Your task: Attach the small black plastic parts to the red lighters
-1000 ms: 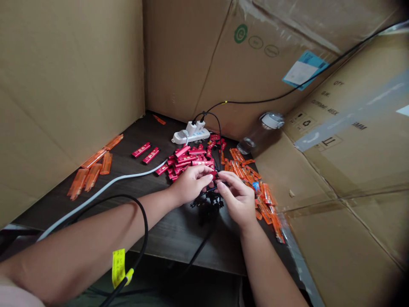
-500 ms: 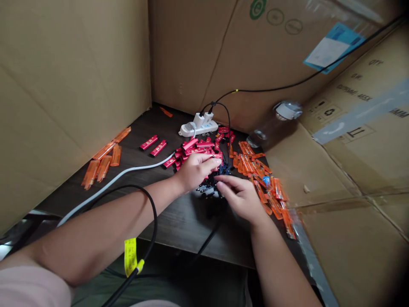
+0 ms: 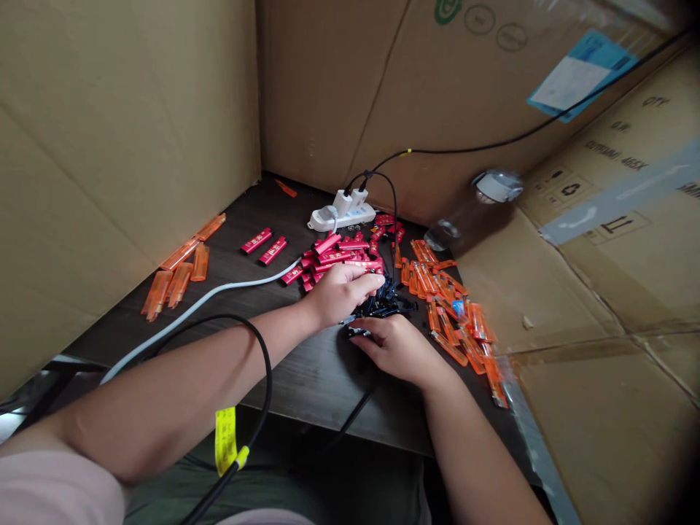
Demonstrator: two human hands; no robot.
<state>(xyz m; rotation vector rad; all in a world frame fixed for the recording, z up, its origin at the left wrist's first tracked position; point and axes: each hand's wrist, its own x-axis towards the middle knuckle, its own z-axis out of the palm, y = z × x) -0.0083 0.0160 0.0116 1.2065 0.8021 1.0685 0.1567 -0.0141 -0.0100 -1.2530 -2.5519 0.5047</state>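
Observation:
My left hand (image 3: 342, 293) is closed, thumb against the curled fingers, at the near edge of a heap of red lighter-like cases (image 3: 333, 257). What it pinches, if anything, is hidden. To its right and lower, my right hand (image 3: 397, 348) pinches a small black-and-metal part (image 3: 358, 332) just above the tabletop. Between and behind the hands lies a pile of small dark blue-black parts (image 3: 388, 299), partly covered by the fingers. Several flat translucent orange pieces (image 3: 426, 277) are heaped right of that pile.
Two red cases (image 3: 272, 250) and more orange pieces (image 3: 178, 284) lie to the left. A white power strip (image 3: 343, 216) with plugs sits behind, and a clear bottle (image 3: 464, 215) stands at the back right. Cardboard walls (image 3: 328, 80) surround the table. A black cable (image 3: 267, 364) loops over my left forearm.
My right hand has moved left and toward me, from the dark pile to its near edge, with the small part now between its fingers. My left hand stays nearly in place.

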